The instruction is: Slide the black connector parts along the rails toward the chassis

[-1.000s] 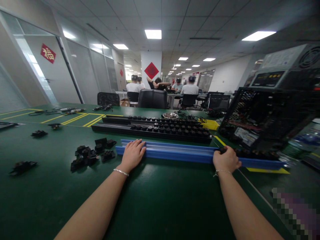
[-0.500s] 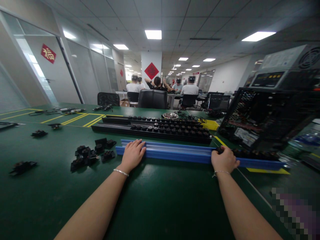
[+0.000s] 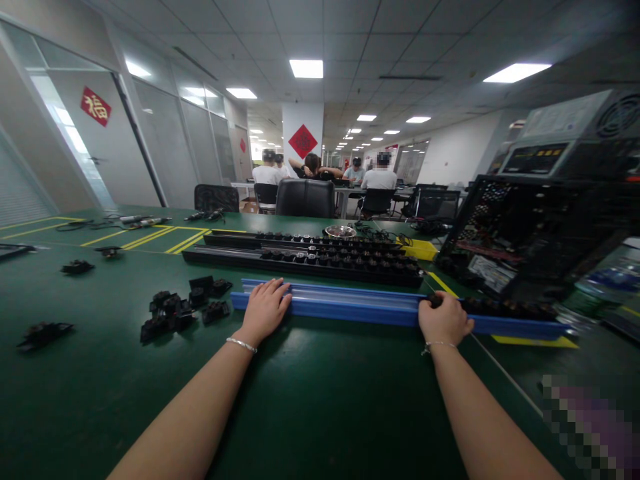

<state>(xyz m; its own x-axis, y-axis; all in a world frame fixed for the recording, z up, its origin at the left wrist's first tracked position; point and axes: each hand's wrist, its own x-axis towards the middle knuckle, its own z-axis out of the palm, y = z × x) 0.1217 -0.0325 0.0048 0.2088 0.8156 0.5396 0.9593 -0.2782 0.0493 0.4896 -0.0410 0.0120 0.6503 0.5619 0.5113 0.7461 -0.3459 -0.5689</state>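
Note:
A long blue rail tray [image 3: 350,303] lies across the green table [image 3: 310,400] in front of me. My left hand [image 3: 265,308] rests flat on the tray's left end, fingers together over its edge. My right hand [image 3: 444,320] is curled over the tray further right, fingers at the leftmost of a row of small black parts [image 3: 510,308] sitting in the tray's right section. Whether it grips one part is hidden by the fingers.
Two long black trays [image 3: 305,257] filled with black parts lie behind the blue one. Loose black parts [image 3: 183,308] are scattered at the left. An open computer case [image 3: 540,233] stands at the right. A metal bowl [image 3: 341,231] and chairs [image 3: 305,198] sit further back, with seated people beyond.
My right hand has slid a little to the left along the blue tray. The left hand has stayed in place.

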